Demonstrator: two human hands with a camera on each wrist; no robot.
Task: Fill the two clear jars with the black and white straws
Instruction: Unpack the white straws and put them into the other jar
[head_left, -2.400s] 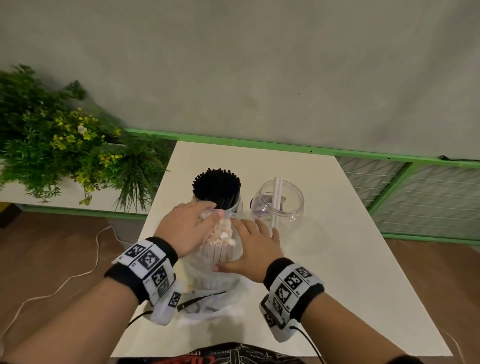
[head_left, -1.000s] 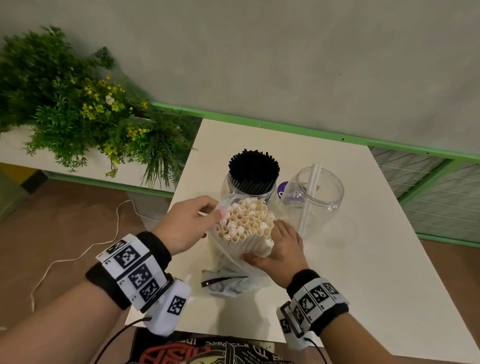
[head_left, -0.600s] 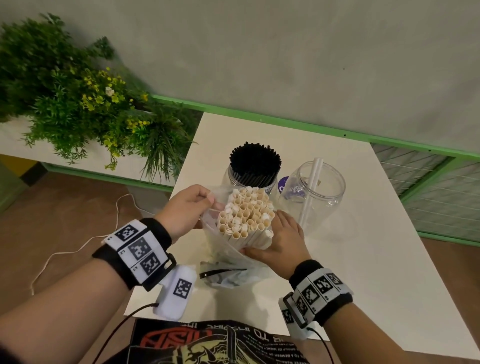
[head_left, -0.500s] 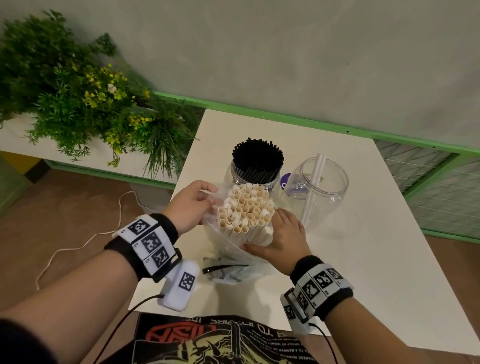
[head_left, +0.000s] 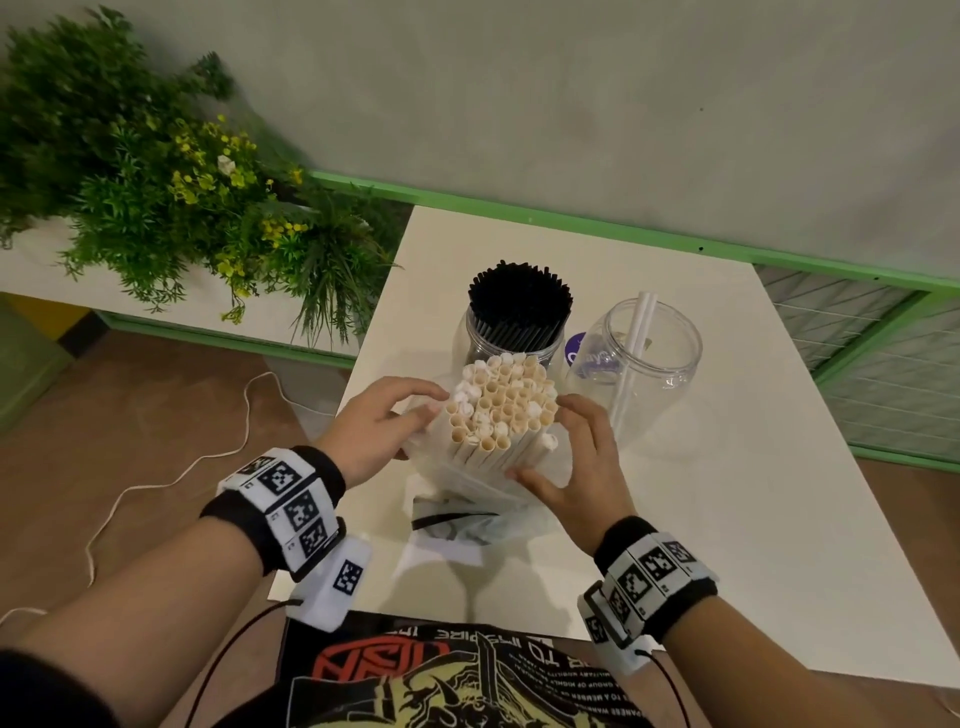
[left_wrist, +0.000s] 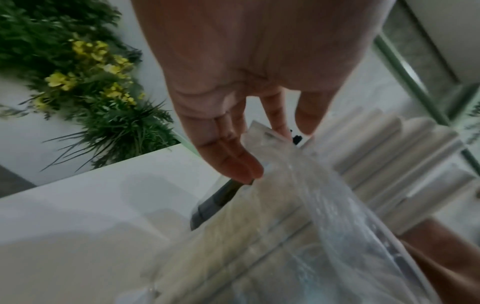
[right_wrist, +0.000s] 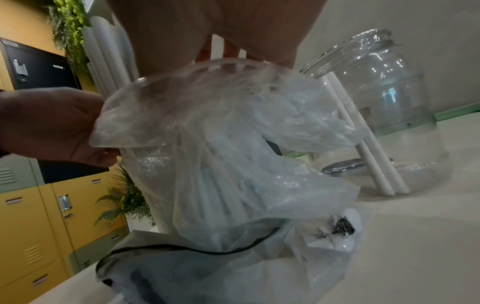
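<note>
Upright bundle of white paper straws (head_left: 501, 410) in crinkled clear plastic bag (right_wrist: 221, 156), near table centre. Judged light, stiff, crushable; film slippery, best gripped mid-bundle. Left hand (head_left: 376, 428) pinching bag edge; right hand (head_left: 582, 467) fingers spread against bundle. Far-left clear jar (head_left: 470, 338) packed with black straws (head_left: 519, 296); far-right clear jar (head_left: 670, 364) holds two white straws (right_wrist: 363, 131).

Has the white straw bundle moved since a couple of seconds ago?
Yes. The white straw bundle has come up: its tops sat below the rim of the black-straw jar, and now they overlap that rim in the head view.
</note>
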